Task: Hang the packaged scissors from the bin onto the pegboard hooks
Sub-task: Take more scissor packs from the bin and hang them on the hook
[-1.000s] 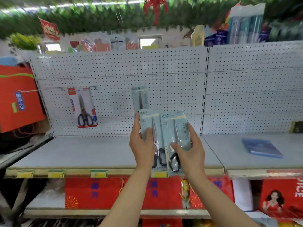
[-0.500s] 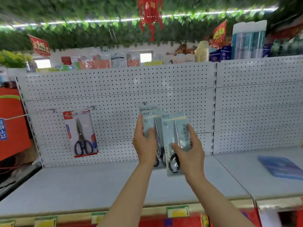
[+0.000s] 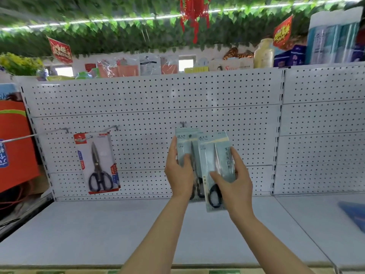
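Observation:
My left hand (image 3: 178,175) grips a pale blue scissors pack (image 3: 184,144) whose top edge sits at a pegboard hook (image 3: 183,124). Whether the pack hangs on the hook I cannot tell. My right hand (image 3: 233,181) holds a second pale blue scissors pack (image 3: 214,155) just to the right, overlapping the first and in front of it. Both packs are upright before the white pegboard (image 3: 148,107). A red-carded pack of black-handled scissors (image 3: 97,163) hangs from a hook at the left. The bin is out of view.
Two bare hooks (image 3: 59,130) jut from the pegboard at the upper left. A grey shelf (image 3: 98,230) runs below, with a blue flat item (image 3: 353,213) at its right. An orange bag (image 3: 13,143) hangs at the far left. Goods line the top shelf.
Both hands have lifted the packs up toward the pegboard hook, and the view has tilted upward. The pack seen hanging on that hook a second ago is now hidden behind them.

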